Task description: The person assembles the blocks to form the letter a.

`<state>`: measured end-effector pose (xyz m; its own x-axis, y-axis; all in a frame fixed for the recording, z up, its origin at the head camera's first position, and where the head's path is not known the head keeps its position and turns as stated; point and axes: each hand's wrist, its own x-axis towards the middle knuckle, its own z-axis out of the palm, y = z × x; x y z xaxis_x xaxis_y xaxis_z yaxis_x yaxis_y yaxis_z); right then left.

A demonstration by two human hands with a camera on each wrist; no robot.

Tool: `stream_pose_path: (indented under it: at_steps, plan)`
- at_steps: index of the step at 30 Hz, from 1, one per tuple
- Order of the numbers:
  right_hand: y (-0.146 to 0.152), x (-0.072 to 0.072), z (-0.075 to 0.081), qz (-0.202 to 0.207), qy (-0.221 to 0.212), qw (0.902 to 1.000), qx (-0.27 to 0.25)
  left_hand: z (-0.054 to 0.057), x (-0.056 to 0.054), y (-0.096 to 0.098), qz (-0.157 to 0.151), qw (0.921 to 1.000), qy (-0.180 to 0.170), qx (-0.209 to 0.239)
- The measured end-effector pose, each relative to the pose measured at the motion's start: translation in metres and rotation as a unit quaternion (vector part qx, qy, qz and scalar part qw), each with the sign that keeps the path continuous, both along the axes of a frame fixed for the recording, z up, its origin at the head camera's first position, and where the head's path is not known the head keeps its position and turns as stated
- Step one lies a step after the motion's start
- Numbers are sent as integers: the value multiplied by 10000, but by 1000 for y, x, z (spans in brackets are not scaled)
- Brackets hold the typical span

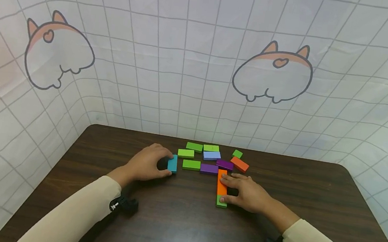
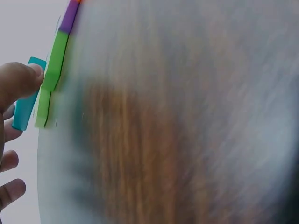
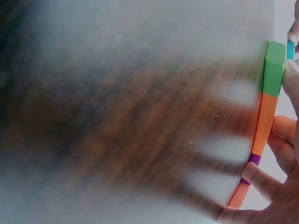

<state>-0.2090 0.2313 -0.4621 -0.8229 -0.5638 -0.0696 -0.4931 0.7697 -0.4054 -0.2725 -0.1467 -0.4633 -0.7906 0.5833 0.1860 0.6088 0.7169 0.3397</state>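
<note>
My left hand (image 1: 149, 163) pinches a teal block (image 1: 172, 164) between thumb and fingers at the left end of the group of blocks. In the left wrist view the thumb lies against the teal block (image 2: 27, 98), beside a green block (image 2: 56, 58). My right hand (image 1: 248, 192) rests with spread fingers on an orange block (image 1: 221, 187) and a green block (image 1: 221, 203) that lie end to end. Its thumb touches the green block (image 3: 274, 70) in the right wrist view. Purple blocks (image 1: 209, 169) lie just beyond the orange one.
Several green blocks (image 1: 191, 165), a light blue block (image 1: 211, 156), a red-orange block (image 1: 239, 164) and a small green block (image 1: 237, 153) lie on the dark wooden table (image 1: 166, 230). A white gridded cloth (image 1: 173, 54) hangs behind the table's far edge.
</note>
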Motion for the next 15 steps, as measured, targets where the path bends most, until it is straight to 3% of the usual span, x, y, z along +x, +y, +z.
stream_pose_path:
  at_steps: [8, 15]
  plan:
    - [1, 0, 0, 17, 24, 10000, -17, 2, 14, 13, -361, 9993, -97, 52]
    - [1, 0, 0, 24, 27, 10000, -13, 4, 26, 25, -648, 9977, 38, 194]
